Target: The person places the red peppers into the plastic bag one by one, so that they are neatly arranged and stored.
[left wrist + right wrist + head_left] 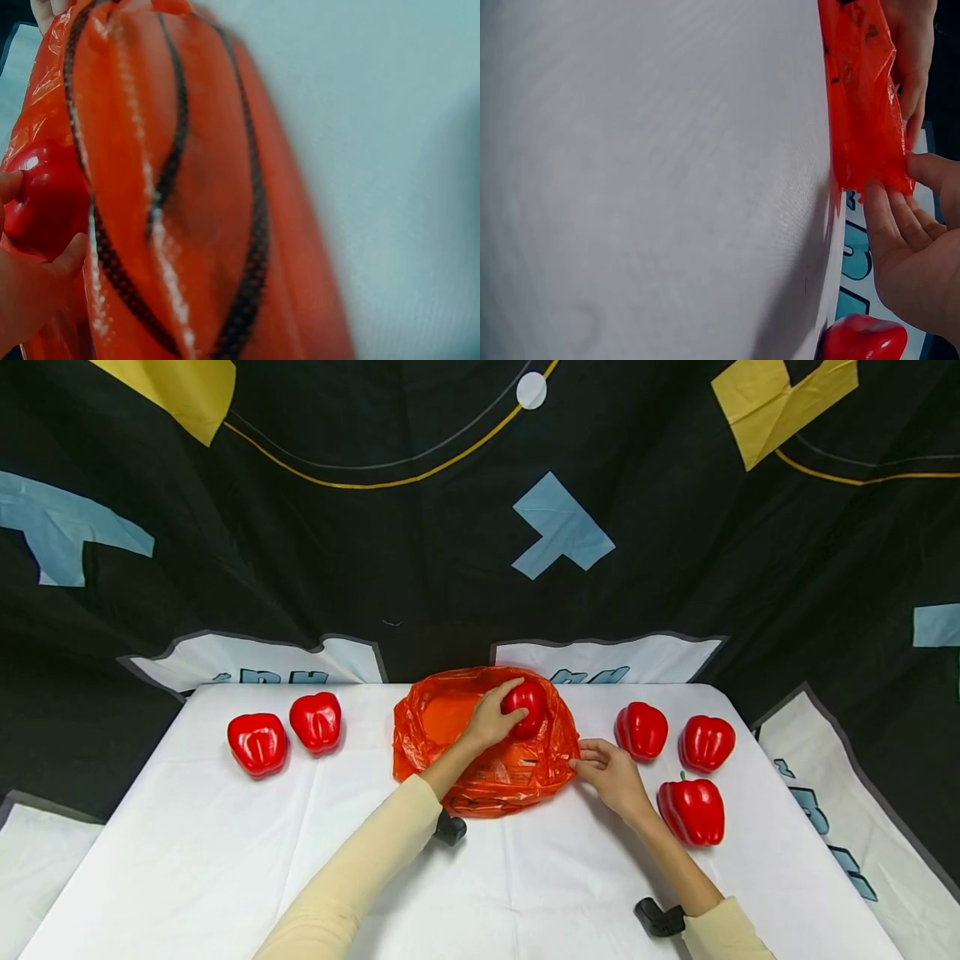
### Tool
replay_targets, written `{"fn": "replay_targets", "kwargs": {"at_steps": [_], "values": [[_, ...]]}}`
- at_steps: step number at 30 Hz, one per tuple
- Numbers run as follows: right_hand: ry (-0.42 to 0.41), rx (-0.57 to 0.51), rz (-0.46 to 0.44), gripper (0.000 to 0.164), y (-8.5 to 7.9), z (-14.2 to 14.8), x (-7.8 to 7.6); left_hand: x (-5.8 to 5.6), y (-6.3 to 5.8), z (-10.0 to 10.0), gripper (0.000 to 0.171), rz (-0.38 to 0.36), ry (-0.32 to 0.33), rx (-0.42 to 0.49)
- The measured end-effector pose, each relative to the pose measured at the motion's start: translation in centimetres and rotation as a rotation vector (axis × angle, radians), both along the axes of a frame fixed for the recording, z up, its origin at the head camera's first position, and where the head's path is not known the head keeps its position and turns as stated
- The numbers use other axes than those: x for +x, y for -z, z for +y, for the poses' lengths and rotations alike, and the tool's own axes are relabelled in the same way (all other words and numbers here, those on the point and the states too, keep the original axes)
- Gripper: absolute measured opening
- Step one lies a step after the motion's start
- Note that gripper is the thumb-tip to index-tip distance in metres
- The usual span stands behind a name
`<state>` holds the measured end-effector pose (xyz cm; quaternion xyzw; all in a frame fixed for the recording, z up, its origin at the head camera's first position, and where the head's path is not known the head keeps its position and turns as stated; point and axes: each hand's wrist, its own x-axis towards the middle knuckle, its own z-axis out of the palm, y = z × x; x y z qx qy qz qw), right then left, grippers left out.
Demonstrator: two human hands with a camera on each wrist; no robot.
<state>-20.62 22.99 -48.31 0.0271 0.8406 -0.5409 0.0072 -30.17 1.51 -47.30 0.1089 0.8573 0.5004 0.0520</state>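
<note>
I see left hand (492, 717) gripping a red pepper (529, 705) inside the orange bag (480, 795), right hand (617, 779) pinching its edge.

1. On the head feed I see the left sleeve (360, 872): plain cream cloth, long, softly creased, fitting close to the arm.
2. I find the right sleeve (723, 935) in matching cream, only its end reaching my view.
3. Beside each cuff I make out a black, rounded wrist unit, the left one (451, 828) partly hidden, the right one (659, 918) showing more of its angled body.
4. Both hands I see are bare.
</note>
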Motion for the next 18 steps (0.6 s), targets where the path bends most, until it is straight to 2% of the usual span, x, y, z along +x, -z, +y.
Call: {"fn": "replay_targets", "kwargs": {"at_steps": [8,18], "values": [[0.009,-0.005,-0.022,0.037,-0.13,-0.25,0.07,0.11,-0.28,-0.08,0.059,-0.006,-0.001,-0.006],[0.002,-0.005,-0.008,0.036,0.07,-0.17,0.0,0.26,-0.12,-0.11,0.064,-0.035,-0.007,0.021]]}}
